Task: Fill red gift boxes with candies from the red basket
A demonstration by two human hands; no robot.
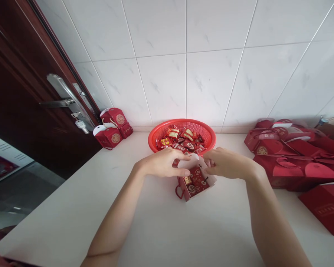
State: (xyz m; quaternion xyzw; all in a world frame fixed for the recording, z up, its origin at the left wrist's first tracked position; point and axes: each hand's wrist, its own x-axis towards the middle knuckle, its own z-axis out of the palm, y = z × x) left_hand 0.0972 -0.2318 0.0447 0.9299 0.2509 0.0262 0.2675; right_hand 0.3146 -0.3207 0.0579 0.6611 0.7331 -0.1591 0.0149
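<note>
A small red gift box (196, 183) stands with its top open on the white table, its pale inner flaps raised. Inside it lie red wrapped sweets with gold and white print. From the left, my left hand (167, 163) reaches over the box, thumb and forefinger apart above its left side. On the other side, the fingers of my right hand (219, 163) are bent together at the box's right flap; the fingertips are partly hidden. A red cord handle (179, 191) hangs at the box's left. Just behind sits a red plastic basket (153, 139) holding several wrapped sweets (187, 144).
Closed red gift boxes (114, 128) stand at the table's back left, near the dark door (30, 81). More red boxes (292, 148) are heaped along the right, with another box (327, 207) nearer me. A white tiled wall (161, 74) bounds the table (161, 230) behind.
</note>
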